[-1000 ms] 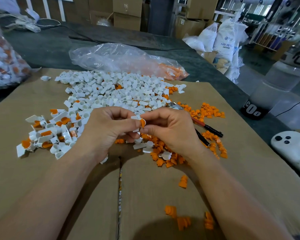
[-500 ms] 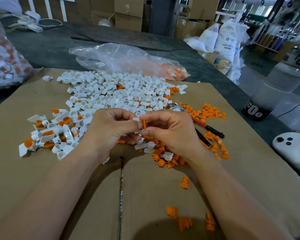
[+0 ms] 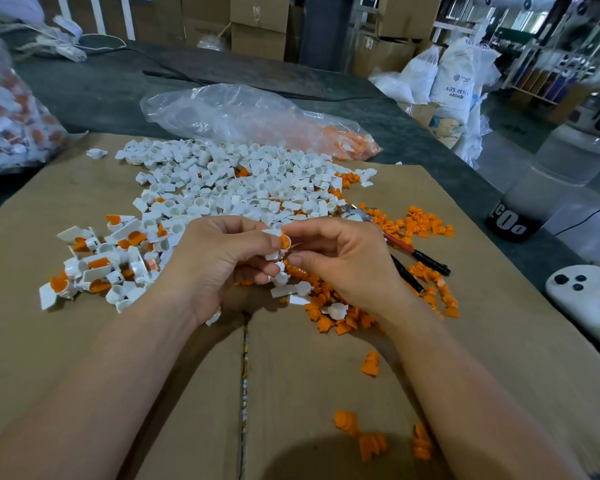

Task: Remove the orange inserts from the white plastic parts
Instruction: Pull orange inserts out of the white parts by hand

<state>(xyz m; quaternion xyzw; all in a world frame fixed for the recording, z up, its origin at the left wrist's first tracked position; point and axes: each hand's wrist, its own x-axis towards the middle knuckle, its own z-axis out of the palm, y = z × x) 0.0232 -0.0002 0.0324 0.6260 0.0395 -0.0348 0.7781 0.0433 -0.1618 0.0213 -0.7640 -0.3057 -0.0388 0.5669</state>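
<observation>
My left hand (image 3: 219, 261) grips a small white plastic part (image 3: 272, 243) with an orange insert (image 3: 284, 241) in it. My right hand (image 3: 347, 263) pinches that insert from the right side. Both hands hover over the cardboard sheet (image 3: 160, 393). To the left lies a cluster of white parts with orange inserts inside (image 3: 97, 265). A big heap of white parts (image 3: 236, 188) spreads behind the hands. Loose orange inserts (image 3: 340, 317) lie under and right of my right hand.
Red-and-black pliers (image 3: 420, 258) lie right of my right hand. A clear plastic bag (image 3: 243, 116) with orange pieces sits behind the heap. Another filled bag (image 3: 11, 126) is at far left. A white device (image 3: 589, 299) rests at the right edge. More orange inserts (image 3: 371, 441) lie near me.
The hands stay together at the same spot. The orange insert now shows more between my fingertips as the white part has turned a little.
</observation>
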